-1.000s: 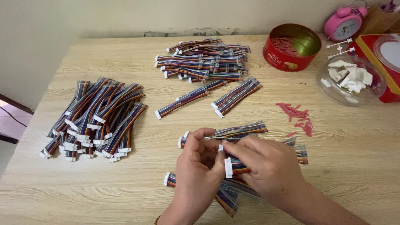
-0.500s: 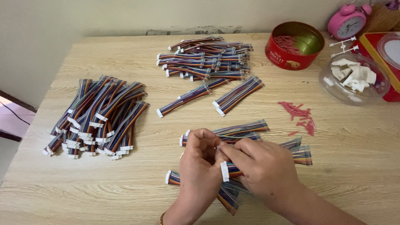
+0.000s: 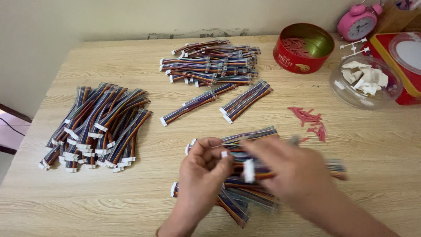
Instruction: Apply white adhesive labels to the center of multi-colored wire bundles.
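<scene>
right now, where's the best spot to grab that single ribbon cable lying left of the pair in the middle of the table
Probably mid-length on the single ribbon cable, pinching its long edges from above: it lies flat and diagonal on the table, clear of other bundles, and the white connector ends are small.

Left hand (image 3: 204,169) fingers curled, pinching; right hand (image 3: 291,169) blurred, close beside.

A flat cable (image 3: 258,169) of many coloured wires, ending in a white plug (image 3: 248,170), lay level between the fingers (image 3: 219,156) of both hands, its plug end poking out just beside the blurred right fingers. More such cables (image 3: 239,204), striped and white-tipped, lay crossed in a loose heap on the tabletop (image 3: 131,197) directly beneath the fingers, some fanned out past them.
</scene>
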